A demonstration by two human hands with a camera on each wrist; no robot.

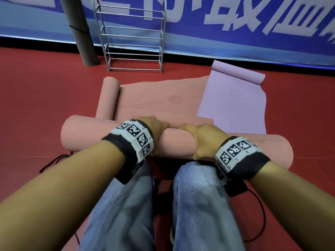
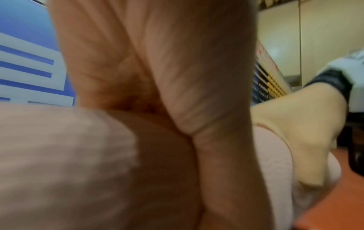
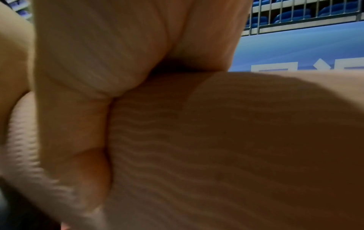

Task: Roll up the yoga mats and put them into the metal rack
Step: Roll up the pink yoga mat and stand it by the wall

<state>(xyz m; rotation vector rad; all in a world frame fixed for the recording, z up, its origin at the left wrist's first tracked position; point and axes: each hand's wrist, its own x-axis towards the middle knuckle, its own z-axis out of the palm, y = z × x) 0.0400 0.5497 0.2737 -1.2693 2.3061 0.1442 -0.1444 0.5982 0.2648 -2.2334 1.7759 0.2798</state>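
Observation:
A salmon-pink rolled yoga mat [image 1: 87,134] lies crosswise on the red floor just beyond my knees. My left hand [image 1: 159,128] and right hand [image 1: 204,139] sit side by side on its middle, fingers curled over its far side. The left wrist view shows my palm [image 2: 157,62] pressed against the ribbed roll [image 2: 59,155]; the right wrist view shows the same with the other palm [image 3: 98,54] on the roll [image 3: 236,140]. The fingertips are hidden behind the roll. The silver metal rack [image 1: 134,38] stands upright at the blue banner, beyond the mats.
A second pink mat [image 1: 163,98] lies partly unrolled ahead, its rolled end [image 1: 108,98] at the left. A lilac mat [image 1: 233,100] overlaps it on the right. Dark grey rolled mats [image 1: 81,33] stand left of the rack. Black cords [image 1: 54,160] trail on the floor.

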